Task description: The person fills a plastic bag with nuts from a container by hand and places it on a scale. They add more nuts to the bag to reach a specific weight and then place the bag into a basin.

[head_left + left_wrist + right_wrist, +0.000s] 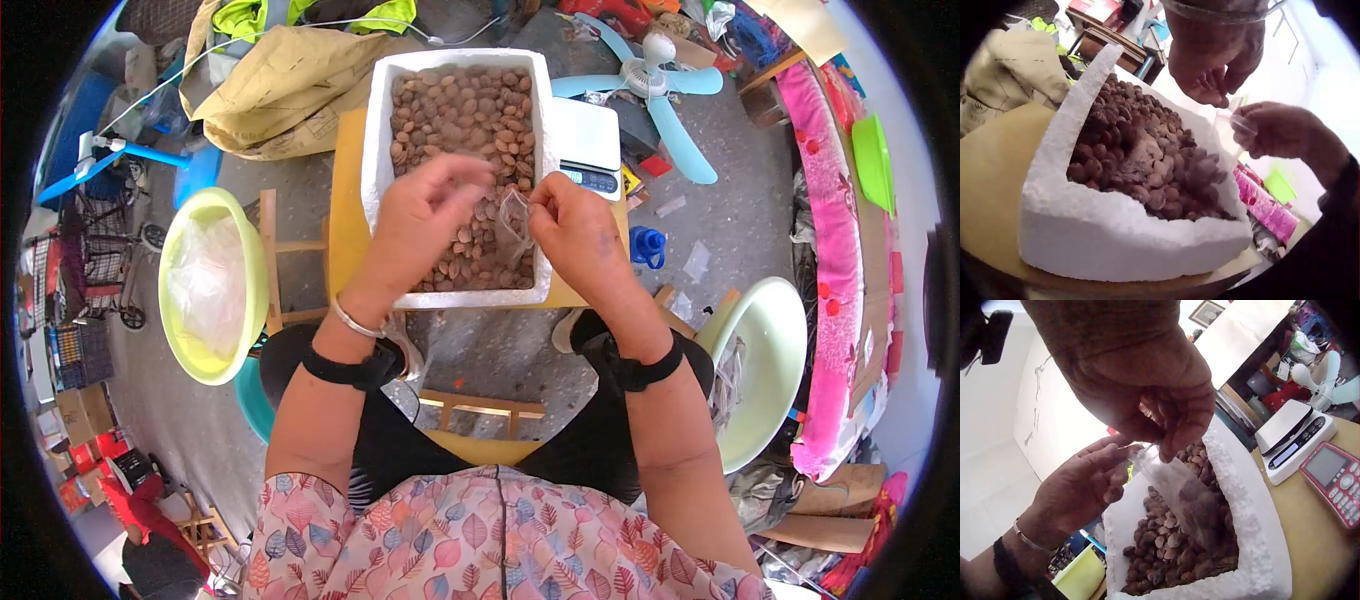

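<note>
A white foam box (374,140) holds many brown nuts or pits (465,110). Over its right part, the right hand (585,235) pinches the top of a clear plastic bag (512,228). The bag (1179,487) hangs with several brown pieces in its lower part, as the right wrist view shows. The left hand (425,215) is above the pieces, left of the bag's mouth, its fingers loosely bent and a little blurred. In the right wrist view the left fingertips (1125,452) lie close to the bag's rim; whether they touch it I cannot tell.
A white scale (588,135) stands right of the box, with a red device (1334,478) beside it. Yellow-green basins with plastic bags stand at left (255,290) and right (790,370). A blue fan (650,80) lies at the back right.
</note>
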Tool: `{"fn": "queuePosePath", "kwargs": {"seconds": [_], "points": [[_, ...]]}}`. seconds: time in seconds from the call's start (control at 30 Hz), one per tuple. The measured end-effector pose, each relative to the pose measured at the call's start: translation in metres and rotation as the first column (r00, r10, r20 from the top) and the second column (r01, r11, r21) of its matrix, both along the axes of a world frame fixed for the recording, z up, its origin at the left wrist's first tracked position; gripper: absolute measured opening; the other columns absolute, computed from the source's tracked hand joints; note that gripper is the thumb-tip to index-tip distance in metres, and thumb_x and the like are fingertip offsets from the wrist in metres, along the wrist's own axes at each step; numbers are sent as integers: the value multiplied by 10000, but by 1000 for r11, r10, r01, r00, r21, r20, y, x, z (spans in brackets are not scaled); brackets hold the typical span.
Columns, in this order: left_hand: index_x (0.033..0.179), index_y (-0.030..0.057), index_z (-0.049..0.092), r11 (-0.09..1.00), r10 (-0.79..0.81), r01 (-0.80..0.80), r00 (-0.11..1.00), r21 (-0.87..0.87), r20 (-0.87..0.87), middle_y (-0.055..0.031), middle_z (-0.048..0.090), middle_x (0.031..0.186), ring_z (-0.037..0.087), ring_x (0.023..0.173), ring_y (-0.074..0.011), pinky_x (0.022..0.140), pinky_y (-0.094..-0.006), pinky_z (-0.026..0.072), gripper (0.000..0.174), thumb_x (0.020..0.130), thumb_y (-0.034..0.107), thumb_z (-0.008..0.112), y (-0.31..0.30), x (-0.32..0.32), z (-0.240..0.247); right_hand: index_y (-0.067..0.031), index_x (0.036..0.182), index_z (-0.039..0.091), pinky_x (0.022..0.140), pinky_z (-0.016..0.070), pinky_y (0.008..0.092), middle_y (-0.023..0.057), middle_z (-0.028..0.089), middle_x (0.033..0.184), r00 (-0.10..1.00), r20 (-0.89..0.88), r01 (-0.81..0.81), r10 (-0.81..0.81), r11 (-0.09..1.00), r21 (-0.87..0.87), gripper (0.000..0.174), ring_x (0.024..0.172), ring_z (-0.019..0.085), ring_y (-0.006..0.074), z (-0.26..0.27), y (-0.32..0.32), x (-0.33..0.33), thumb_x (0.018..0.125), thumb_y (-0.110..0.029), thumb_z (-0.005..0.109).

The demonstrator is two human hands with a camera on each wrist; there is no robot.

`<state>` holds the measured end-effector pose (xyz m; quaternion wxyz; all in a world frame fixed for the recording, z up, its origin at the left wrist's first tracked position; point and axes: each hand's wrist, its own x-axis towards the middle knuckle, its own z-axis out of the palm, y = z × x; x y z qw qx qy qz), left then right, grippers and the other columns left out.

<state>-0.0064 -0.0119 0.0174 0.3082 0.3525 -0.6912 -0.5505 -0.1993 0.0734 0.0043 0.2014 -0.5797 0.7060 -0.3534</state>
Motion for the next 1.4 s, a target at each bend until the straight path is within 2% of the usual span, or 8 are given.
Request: {"fn": "queuePosePath", "kwargs": {"seconds": [0.07,0.27,0.57,0.77,0.93,1.07,1.17,1.4], "points": [[1176,31,691,996,83,-81,994,-30,64,-20,730,1030,628,852,-53,728,-251,516,207,972,51,660,-13,15,-8,-12,917,628,687,525,523,250,682,795,1000,19,10,-10,1000,-8,65,779,679,453,3,0,1,902,-74,644],[1097,46,680,825,27,209,914,-526,405,-98,690,984,680,862,-263,733,-348,541,188,910,27,679,-6,34,-31,-15,921,630,676,524,517,245,677,775,1000,-18,-18,18,1000,-11,64,757,675,451,2,-1,2,906,-75,644],[996,62,661,627,-69,529,769,-572,636,-117,571,924,619,957,-333,820,-442,526,166,848,-1,620,7,14,-45,-10,915,622,678,518,526,246,672,768,999,-22,-26,26,1000,-4,79,757,674,453,2,0,3,907,-85,645],[1065,62,666,695,-57,413,848,-589,527,-115,593,936,631,912,-324,774,-411,530,260,813,11,708,3,14,-57,-6,910,627,689,519,528,248,674,771,999,-9,-32,32,999,2,72,762,675,456,4,-1,3,896,-76,640],[1130,49,670,981,-90,139,944,-135,317,-37,683,993,639,835,-139,737,-282,533,229,909,40,730,-2,18,-36,-6,912,635,694,524,524,252,679,783,1000,8,-25,25,999,20,69,770,677,457,4,-1,2,889,-71,636],[1160,28,669,934,-79,101,994,342,-79,17,693,1007,618,868,-49,761,-227,528,202,966,67,709,0,16,-16,-4,913,640,699,528,521,254,683,789,999,7,-32,32,999,18,67,774,681,458,6,-1,3,884,-64,636],[1171,26,672,938,-62,126,977,322,-204,11,694,993,630,855,-66,763,-226,532,217,961,62,711,8,8,-8,19,939,628,628,502,392,161,661,738,999,18,-33,32,998,45,81,662,657,274,4,-1,3,898,-51,630],[1177,48,681,931,-127,189,970,-313,207,-29,713,1007,636,822,-83,740,-263,532,259,922,39,726,19,-7,-8,21,950,631,637,509,385,166,666,748,999,12,-41,41,999,25,83,678,665,276,-2,0,-1,899,-44,629]]}}
